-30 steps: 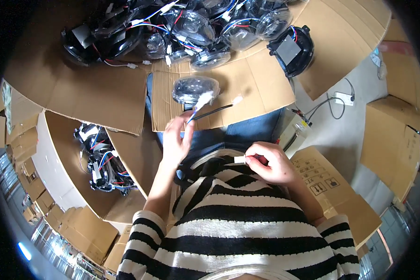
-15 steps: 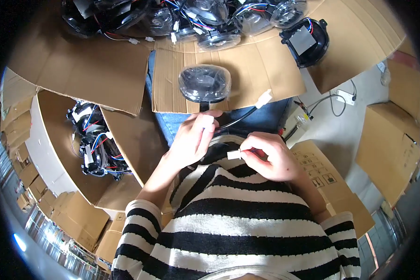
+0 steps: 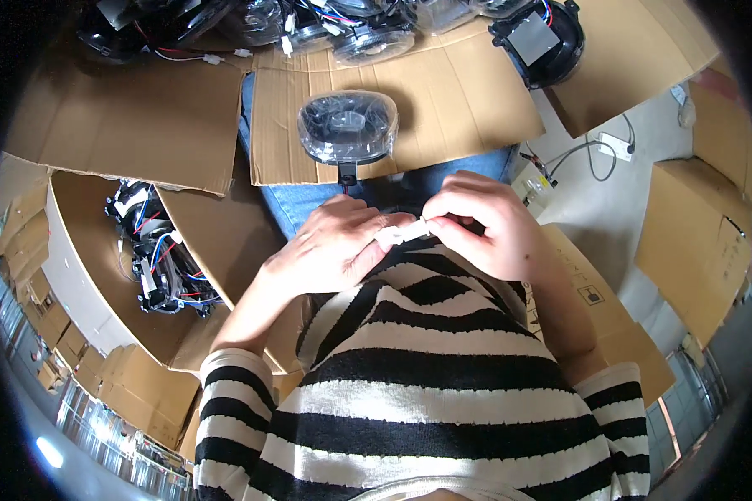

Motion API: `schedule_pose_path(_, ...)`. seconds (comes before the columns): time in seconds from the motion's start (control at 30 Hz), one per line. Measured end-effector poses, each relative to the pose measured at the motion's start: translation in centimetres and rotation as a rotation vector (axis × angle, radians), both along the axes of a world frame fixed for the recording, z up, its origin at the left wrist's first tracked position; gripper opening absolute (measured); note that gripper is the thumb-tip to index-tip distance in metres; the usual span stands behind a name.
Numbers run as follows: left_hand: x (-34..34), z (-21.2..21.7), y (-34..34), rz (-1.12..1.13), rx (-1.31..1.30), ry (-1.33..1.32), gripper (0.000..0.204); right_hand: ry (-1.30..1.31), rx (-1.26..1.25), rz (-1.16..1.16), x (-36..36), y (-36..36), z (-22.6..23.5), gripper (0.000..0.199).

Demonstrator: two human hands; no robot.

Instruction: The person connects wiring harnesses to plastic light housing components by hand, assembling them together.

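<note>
Above my lap, my left hand [image 3: 334,244] and my right hand [image 3: 486,227] meet, both with fingers pinched. White plastic connectors [image 3: 404,234] sit end to end between the fingertips, one in each hand. Whether they are fully joined is hidden by the fingers. Just beyond my left hand, a lamp [image 3: 348,125] in clear plastic wrap rests on the cardboard flap [image 3: 451,125]. Its black tab points toward me, and a thin wire runs down from it behind my left hand.
Several wrapped lamps [image 3: 374,43] with loose wires fill the far box. A black lamp housing [image 3: 539,46] lies on its right flap. At left, an open carton [image 3: 88,250] holds more housings [image 3: 163,255]. Cartons [image 3: 693,242] and a power strip [image 3: 616,148] stand right.
My right hand has moved up and left with its connector to meet my left hand. The connector on the black cable has left the flap's edge. The view has shifted slightly.
</note>
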State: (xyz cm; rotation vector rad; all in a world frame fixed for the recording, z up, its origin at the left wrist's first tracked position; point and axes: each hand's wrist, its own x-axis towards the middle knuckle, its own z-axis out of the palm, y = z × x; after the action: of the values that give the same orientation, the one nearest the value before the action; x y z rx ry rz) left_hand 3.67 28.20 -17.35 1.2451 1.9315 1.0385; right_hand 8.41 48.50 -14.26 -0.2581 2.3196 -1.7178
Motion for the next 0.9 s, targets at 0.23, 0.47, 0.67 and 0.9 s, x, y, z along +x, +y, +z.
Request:
schedule_pose_path(0.23,-1.1,0.3,0.2,-0.141,-0.076,-0.061,0.03,-0.017,0.115,0.117,-0.4,0.7,0.0,0.005)
schedule_pose_path(0.47,-1.5,0.7,1.0,-0.205,-0.159,-0.024,0.022,0.044,0.188,0.049,0.0,0.2,-0.5,0.006)
schedule_pose_path(0.67,-0.7,-0.2,0.4,-0.004,-0.08,-0.212,0.009,-0.169,0.068,-0.154,0.9,4.0,1.3,0.003)
schedule_pose_path(0.9,-1.0,1.2,0.8,0.18,0.065,-0.797,0.017,-0.146,-0.026,-0.22,2.8,5.1,3.2,0.003)
